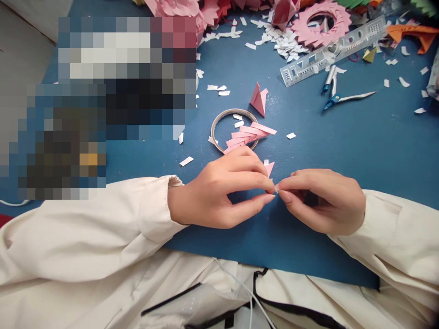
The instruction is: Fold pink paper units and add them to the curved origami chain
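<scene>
My left hand [224,189] and my right hand [322,198] meet at their fingertips over the near part of the table. Both pinch at a tiny whitish scrap [276,188], too small to make out fully. A pink folded paper piece [270,169] peeks out behind my left fingers, mostly hidden by them. Just beyond my left hand, a row of interlocked pink folded paper pieces [248,133] lies across a thin brown ring [213,129] that looks like a nearly used-up tape roll. A separate pink folded piece [259,99] stands farther back.
On the blue table [343,141], a clear ruler [332,51] and a drawing compass [338,97] lie at the back right. Behind are a pink paper wreath [322,23], an orange paper piece [414,34] and a heap of white scraps [279,39]. The left is blurred out.
</scene>
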Available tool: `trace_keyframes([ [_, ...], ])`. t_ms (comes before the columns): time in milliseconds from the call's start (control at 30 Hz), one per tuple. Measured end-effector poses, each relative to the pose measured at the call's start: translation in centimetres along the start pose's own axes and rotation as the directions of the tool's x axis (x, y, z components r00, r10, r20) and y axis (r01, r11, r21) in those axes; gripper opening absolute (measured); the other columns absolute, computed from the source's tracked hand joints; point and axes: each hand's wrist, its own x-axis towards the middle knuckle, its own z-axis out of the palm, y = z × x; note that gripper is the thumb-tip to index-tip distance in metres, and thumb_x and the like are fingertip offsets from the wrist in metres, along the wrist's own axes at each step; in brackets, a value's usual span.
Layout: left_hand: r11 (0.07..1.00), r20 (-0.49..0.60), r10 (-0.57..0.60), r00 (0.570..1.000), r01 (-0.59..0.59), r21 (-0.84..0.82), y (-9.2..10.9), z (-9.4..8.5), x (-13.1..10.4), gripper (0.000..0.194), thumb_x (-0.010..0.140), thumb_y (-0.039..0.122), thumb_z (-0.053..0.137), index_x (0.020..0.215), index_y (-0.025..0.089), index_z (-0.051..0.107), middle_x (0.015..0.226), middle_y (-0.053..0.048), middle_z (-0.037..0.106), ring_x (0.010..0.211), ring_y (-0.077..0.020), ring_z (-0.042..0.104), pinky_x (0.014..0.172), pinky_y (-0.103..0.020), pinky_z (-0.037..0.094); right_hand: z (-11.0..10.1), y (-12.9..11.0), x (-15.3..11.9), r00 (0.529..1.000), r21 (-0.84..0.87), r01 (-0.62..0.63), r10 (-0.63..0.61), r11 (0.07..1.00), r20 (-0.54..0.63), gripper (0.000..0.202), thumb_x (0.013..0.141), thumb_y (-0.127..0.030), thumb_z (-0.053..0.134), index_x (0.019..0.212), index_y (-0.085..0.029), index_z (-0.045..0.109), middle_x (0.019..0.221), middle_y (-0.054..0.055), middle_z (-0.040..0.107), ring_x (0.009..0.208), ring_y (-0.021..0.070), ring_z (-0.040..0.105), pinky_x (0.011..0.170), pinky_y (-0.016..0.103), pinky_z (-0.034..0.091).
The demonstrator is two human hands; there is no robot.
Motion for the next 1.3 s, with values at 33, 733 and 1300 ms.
trace_keyframes([
  [33, 1.0, -0.002, 0.0, 1.0, 0.0, -0.002, -0.02, 0.02, -0.02, 0.008, 0.086, 0.011, 0.06, 0.087, 0.018, 0.064, 0.078, -0.005, 0.068, 0.076, -0.0148, 0.059, 0.077, -0.034, 0.053, -0.03, 0.01, 0.03, 1.0, 0.016, -0.001, 0.0, 1.0, 0.015, 0.012, 0.086, -0.008, 0.056, 0.089, -0.019, 0.057, 0.057, -0.005, 0.053, 0.049, 0.0067, 0.043, 0.049, 0.02, 0.039],
  [733, 0.997, -0.03, 0.025, 0.999, -0.023, 0.079, 0.29, 0.85, -0.46, 0.009, 0.086, 0.007, 0.056, 0.09, 0.015, 0.061, 0.082, -0.007, 0.066, 0.08, -0.0159, 0.054, 0.075, -0.033, 0.053, 0.22, 0.62, -0.21, 0.993, -0.021, 0.071, -0.069, 0.997, 0.09, 0.01, 0.09, -0.01, 0.051, 0.09, -0.019, 0.054, 0.063, -0.003, 0.058, 0.052, 0.0084, 0.048, 0.051, 0.023, 0.039],
  [1300, 0.999, -0.033, -0.001, 0.999, 0.002, 0.036, 0.32, 0.62, -0.19, 0.007, 0.084, 0.007, 0.059, 0.085, 0.013, 0.063, 0.078, -0.007, 0.068, 0.076, -0.0146, 0.055, 0.076, -0.032, 0.053, 0.17, 0.2, -0.05, 0.999, -0.018, 0.021, -0.02, 1.0, 0.039, 0.017, 0.084, -0.004, 0.053, 0.086, -0.021, 0.053, 0.06, -0.005, 0.047, 0.053, 0.0079, 0.038, 0.051, 0.022, 0.036],
])
